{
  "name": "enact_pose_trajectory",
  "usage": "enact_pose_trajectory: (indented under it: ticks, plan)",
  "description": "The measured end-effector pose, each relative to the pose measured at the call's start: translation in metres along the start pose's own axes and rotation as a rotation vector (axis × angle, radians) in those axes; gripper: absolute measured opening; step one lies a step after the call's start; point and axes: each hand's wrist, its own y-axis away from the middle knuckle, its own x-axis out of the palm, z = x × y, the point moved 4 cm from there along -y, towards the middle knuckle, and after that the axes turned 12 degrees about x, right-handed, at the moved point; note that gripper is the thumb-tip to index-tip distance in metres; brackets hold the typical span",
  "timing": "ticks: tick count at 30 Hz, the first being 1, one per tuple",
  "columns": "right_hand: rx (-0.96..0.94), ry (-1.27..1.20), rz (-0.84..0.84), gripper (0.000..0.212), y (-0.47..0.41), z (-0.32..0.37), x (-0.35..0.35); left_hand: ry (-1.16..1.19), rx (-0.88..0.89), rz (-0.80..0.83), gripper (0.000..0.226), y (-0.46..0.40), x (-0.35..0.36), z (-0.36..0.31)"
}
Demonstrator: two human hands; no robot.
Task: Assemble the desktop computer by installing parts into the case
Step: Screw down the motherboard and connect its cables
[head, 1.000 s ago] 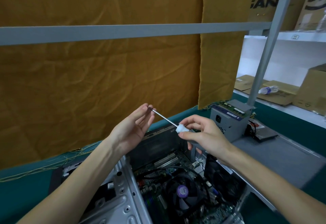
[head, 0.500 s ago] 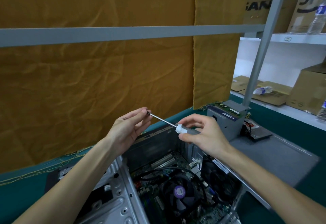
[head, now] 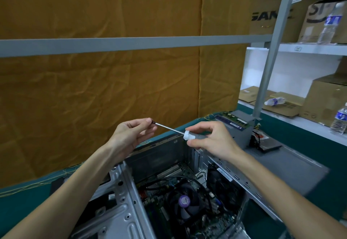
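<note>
Getting the thin metal screwdriver with the white collar (head: pixel 170 129) ready above the open grey metal computer case (head: pixel 120 218), handle gripped by right hand (head: pixel 212 141), tip pinched at ten o'clock by left hand (head: pixel 131 135); next, probably down to a screw inside.

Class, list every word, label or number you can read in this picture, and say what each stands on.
"GAN", partly cut off: top-shelf box.
"S" and a further partial letter: the box to its right.
Bottle labels, shelf tag, fan sticker, power supply label: too blurred.
</note>
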Motion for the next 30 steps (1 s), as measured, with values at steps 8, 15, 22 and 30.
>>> enact_pose_trajectory:
  ticks: [8, 15, 22, 30]
  plan:
    - [0.137, 0.011, 0.172, 0.028, 0.009, 0.006, -0.024, -0.206, -0.008, 0.155, 0.038, 0.004, 0.001, 0.005]
    - [0.382, -0.277, 0.229, 0.014, 0.013, -0.01, -0.037, -0.363, 0.15, 0.198, 0.027, 0.002, 0.028, 0.009]
    - [0.497, -0.438, 0.323, 0.025, 0.007, -0.022, -0.069, -0.491, 0.124, 0.495, 0.019, 0.006, 0.033, 0.018]
    - [0.322, -0.168, 0.116, 0.032, -0.011, -0.01, -0.066, -1.034, 0.249, 0.698, 0.014, 0.002, 0.051, 0.038]
